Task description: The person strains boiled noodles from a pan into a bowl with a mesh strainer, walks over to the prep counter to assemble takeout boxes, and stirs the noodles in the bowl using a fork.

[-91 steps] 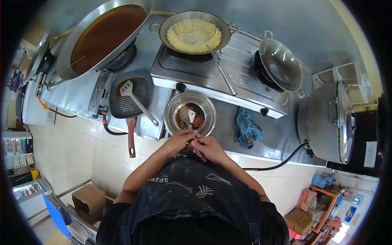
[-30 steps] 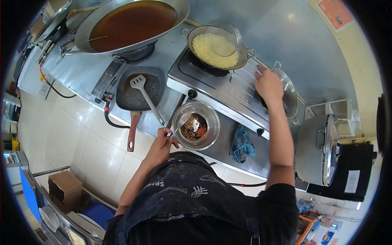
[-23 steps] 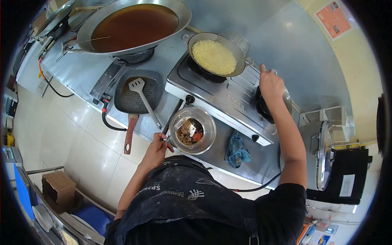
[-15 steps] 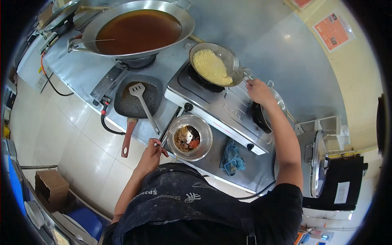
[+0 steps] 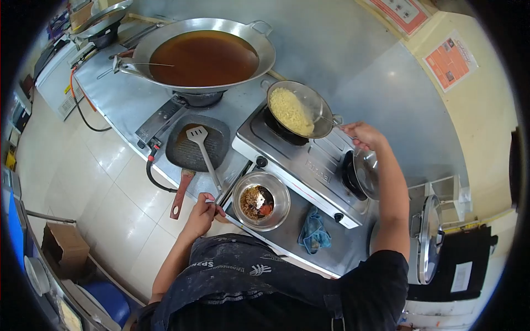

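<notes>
My right hand is closed around the thin handle of a metal utensil whose end reaches into a two-handled metal pan; its tip is hard to make out. Crumbly pale yellow food lies along the pan's left side. Low on the left, my left hand pinches a slim metal utensil, its far end beside a steel bowl. Inside that bowl are brown granules, dark liquid, white powder and something orange-red.
The pan sits on a silver two-burner stove, with another pan on its right burner. A big wok of brown liquid stands behind left. Nearby are a square grill pan, a grey slotted spatula and a blue cloth.
The camera view has shifted, so the counter appears lower. My right hand and its utensil have moved slightly outward toward the pan's right rim. The left hand still holds its utensil by the bowl.
</notes>
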A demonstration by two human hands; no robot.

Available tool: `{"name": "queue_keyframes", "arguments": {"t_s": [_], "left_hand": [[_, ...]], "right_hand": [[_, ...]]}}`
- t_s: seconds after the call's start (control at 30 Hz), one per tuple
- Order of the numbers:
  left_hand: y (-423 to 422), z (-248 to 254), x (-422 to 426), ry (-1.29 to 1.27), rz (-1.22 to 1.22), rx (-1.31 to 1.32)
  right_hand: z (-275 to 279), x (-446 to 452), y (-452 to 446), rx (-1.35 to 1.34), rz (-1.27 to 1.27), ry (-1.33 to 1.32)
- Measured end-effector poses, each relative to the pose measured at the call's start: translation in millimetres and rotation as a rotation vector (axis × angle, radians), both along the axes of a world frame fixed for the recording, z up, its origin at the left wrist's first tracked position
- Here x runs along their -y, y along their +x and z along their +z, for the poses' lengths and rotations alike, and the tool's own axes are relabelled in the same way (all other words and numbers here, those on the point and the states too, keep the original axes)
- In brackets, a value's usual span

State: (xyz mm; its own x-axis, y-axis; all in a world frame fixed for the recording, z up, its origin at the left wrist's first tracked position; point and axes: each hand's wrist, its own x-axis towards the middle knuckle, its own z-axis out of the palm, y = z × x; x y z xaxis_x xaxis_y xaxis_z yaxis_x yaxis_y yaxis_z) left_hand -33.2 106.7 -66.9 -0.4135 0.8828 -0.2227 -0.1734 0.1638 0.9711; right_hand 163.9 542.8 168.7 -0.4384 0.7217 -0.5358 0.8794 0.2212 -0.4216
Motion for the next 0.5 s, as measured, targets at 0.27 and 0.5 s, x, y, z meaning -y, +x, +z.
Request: {"name": "queue_keyframes", "arguments": {"t_s": [0.27, 0.5], "left_hand": [[3, -2, 11, 0.027, 0.132, 0.154], [8, -3, 25, -0.032, 0.262, 0.195]], "right_hand": [[-60, -49, -32, -0.106, 0.785, 0.821], [-36, -46, -24, 0.118, 0.664, 0.608]]}}
